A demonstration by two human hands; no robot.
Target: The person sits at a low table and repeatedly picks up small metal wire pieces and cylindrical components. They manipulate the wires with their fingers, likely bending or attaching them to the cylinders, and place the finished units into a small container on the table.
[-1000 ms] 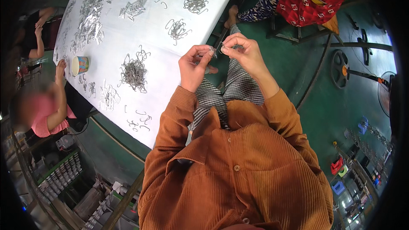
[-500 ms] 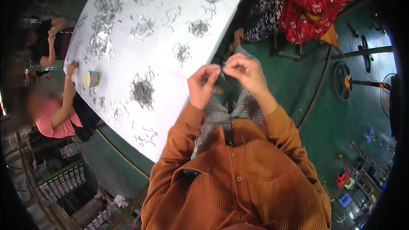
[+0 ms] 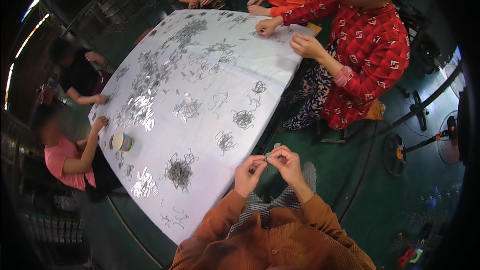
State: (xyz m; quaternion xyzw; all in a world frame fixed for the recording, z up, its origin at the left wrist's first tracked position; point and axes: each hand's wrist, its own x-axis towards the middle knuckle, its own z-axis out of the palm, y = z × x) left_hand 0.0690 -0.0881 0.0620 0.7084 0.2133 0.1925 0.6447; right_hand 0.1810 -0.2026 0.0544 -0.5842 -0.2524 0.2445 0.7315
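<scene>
My left hand [image 3: 251, 174] and my right hand [image 3: 287, 166] meet in front of me, just off the table's near right edge. Both are closed, thumbs and forefingers pinching a small metal piece [image 3: 268, 156] between them; its exact shape is too small to make out. On the white table [image 3: 200, 135] beside my left hand lies a dark pile of thin, bent wire hooks [image 3: 179, 172]. A smaller heap of hooks [image 3: 226, 141] and another heap [image 3: 243, 119] lie farther along that edge.
A paper cup [image 3: 121, 141] stands at the table's left. Shiny flat metal pieces [image 3: 144, 184] lie near it, with a long spread of them [image 3: 155, 70] beyond. Several people sit around, including one in a red patterned shirt [image 3: 372, 60]. A fan [image 3: 395, 154] stands at right.
My view has tipped up, showing more of the far table and people. My hands stay pinched together. A heap of shiny flat pieces now shows near the cup, where sparse pieces lay.
</scene>
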